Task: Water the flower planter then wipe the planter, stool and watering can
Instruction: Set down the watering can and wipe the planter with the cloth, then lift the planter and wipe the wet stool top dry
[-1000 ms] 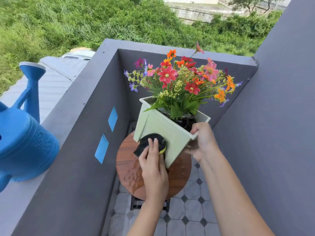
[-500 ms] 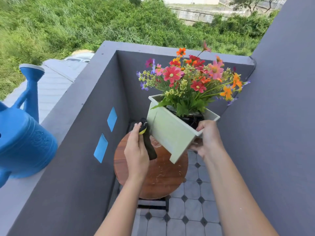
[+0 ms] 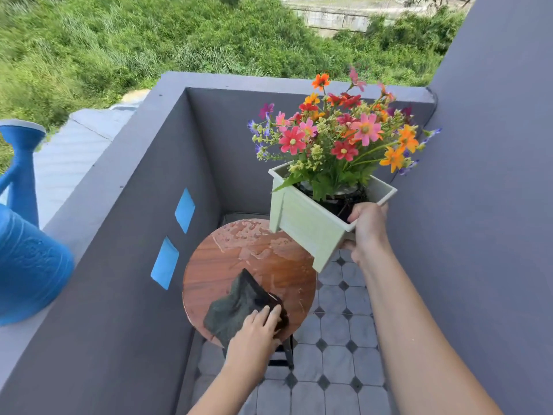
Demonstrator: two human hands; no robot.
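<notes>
My right hand (image 3: 366, 230) grips the near corner of the pale green flower planter (image 3: 305, 224) and holds it tilted in the air, above and right of the round wooden stool (image 3: 227, 259). Bright flowers (image 3: 338, 136) fill it. My left hand (image 3: 254, 333) presses a dark cloth (image 3: 239, 304) flat on the stool's near edge. Water drops cover the far part of the stool top. The blue watering can (image 3: 27, 259) stands on the wall ledge at the far left, partly cut off.
Grey balcony walls (image 3: 134, 235) close in on the left, far and right sides. The floor (image 3: 338, 339) is grey tile with dark diamonds. Two blue squares (image 3: 184, 209) mark the left wall. Green slope lies beyond.
My right hand lifted the planter up and to the right, off the stool. My left hand brought the cloth from the planter's side down onto the stool top.
</notes>
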